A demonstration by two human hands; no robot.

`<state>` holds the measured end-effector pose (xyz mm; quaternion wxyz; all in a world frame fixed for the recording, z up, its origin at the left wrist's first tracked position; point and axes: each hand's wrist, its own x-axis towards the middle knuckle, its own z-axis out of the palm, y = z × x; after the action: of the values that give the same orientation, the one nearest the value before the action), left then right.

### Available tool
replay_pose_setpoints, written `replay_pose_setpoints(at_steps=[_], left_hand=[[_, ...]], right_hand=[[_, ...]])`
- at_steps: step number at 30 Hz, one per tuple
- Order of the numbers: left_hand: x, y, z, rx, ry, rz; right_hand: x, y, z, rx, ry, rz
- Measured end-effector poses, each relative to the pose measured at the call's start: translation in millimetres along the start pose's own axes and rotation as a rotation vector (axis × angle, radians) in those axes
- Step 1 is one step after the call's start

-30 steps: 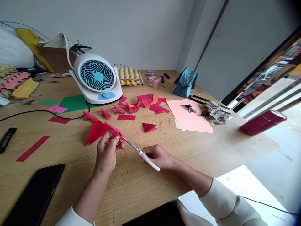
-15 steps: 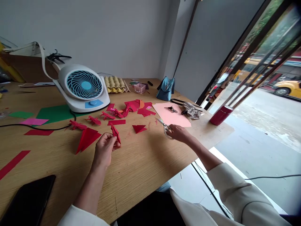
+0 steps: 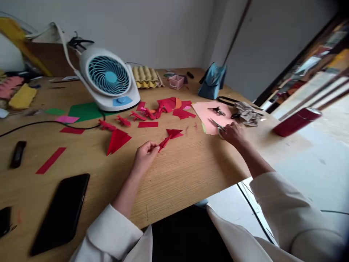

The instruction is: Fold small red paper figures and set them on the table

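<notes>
Between the thumb and fingers of my left hand (image 3: pixel 146 154) is a folded red paper piece (image 3: pixel 164 144), pointing up and to the right. Its tip meets or overlaps a small red paper triangle (image 3: pixel 174 133) on the table. My right hand (image 3: pixel 233 134) is closed on the handles of a pair of scissors (image 3: pixel 218 125), whose blades point up-left over pink paper sheets (image 3: pixel 203 113). A larger folded red paper piece (image 3: pixel 118 141) lies left of my left hand. Behind it runs a row of small folded red paper figures (image 3: pixel 137 116).
A white fan (image 3: pixel 110 78) stands at the back left, with an egg tray (image 3: pixel 147 77) beside it. A black phone (image 3: pixel 61 213) lies at the front left. On the right are a blue bag (image 3: pixel 212 82), crumpled paper (image 3: pixel 248 112) and a red flask (image 3: pixel 297 122) near the edge.
The view has swung left and down. In my left hand the red folded paper has tipped from upright to slanting right, closer to the small triangle. My right hand keeps the scissors over the pink paper.
</notes>
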<state>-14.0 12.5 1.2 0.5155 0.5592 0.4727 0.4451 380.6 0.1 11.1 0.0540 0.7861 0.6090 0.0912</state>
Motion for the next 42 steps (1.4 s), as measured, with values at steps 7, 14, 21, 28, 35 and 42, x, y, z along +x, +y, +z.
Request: replay_pose_setpoints(at_steps=[7,14,21,28,35,42], left_hand=[[-5,-3,5.6,0.09,-0.092,0.099],[-13,2,8.1,0.18,-0.17,0.157],[-16,8,8.2,0.254,-0.093,0.249],[-14,0,10.1,0.282,-0.077,0.192],[-16,-7,12.8,0.399,-0.036,0.157],[-30,0,17.3,0.43,-0.06,0.163]], right_hand=[[-40,-70,-13,0.861,0.199,-0.224],[-57,-162,-49,1.54,-0.276,-0.479],[-59,-181,-46,1.54,-0.275,-0.312],[-60,-198,-29,1.607,-0.345,-0.286],[-62,-196,-21,1.623,-0.315,-0.24],[-73,-190,-25,1.729,-0.318,-0.218]])
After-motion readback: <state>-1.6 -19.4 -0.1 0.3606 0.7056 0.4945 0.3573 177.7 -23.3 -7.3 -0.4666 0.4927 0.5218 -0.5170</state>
